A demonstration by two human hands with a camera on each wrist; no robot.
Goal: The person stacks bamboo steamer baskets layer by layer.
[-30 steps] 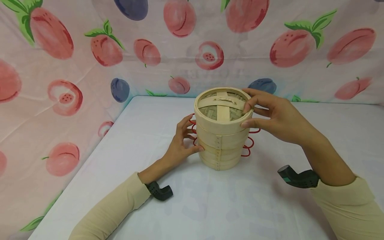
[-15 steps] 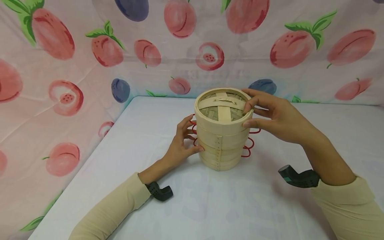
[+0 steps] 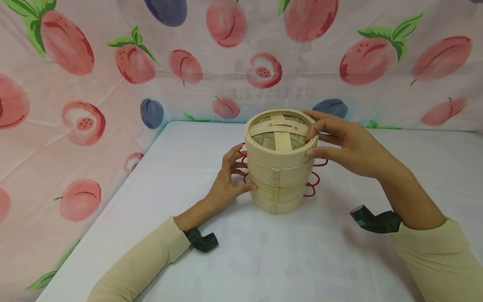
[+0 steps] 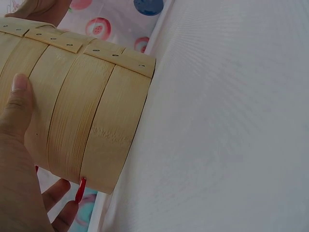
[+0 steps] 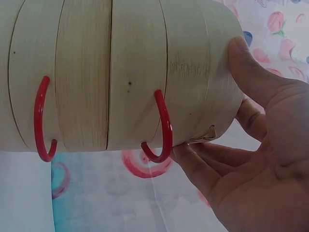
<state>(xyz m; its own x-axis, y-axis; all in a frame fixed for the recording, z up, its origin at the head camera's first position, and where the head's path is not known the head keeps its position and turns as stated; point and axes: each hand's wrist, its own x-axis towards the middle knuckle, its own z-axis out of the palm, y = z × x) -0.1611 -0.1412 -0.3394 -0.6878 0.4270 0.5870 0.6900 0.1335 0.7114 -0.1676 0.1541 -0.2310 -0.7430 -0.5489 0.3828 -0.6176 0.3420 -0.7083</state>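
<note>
A stacked bamboo steamer (image 3: 286, 178) stands upright on the white-covered table in the head view. Its woven lid (image 3: 281, 142), crossed by flat bamboo strips, sits on top. My left hand (image 3: 228, 176) grips the lower left side, thumb on the front and fingers reaching round toward the back. In the left wrist view the thumb (image 4: 18, 104) lies on the bamboo wall. My right hand (image 3: 351, 147) holds the lid's right edge, thumb outside and a fingertip over the top of the rim. Red loop handles (image 5: 166, 128) stick out from both sides of the stack.
A white cloth (image 3: 241, 260) covers the table around the steamer. Behind and to the left rises a pink cloth wall (image 3: 226, 63) printed with peaches. Dark camera mounts (image 3: 203, 241) sit at both wrists, below beige sleeves.
My right wrist has risen very slightly at the lid. My left hand keeps the same hold, and the steamer stands in the same place.
</note>
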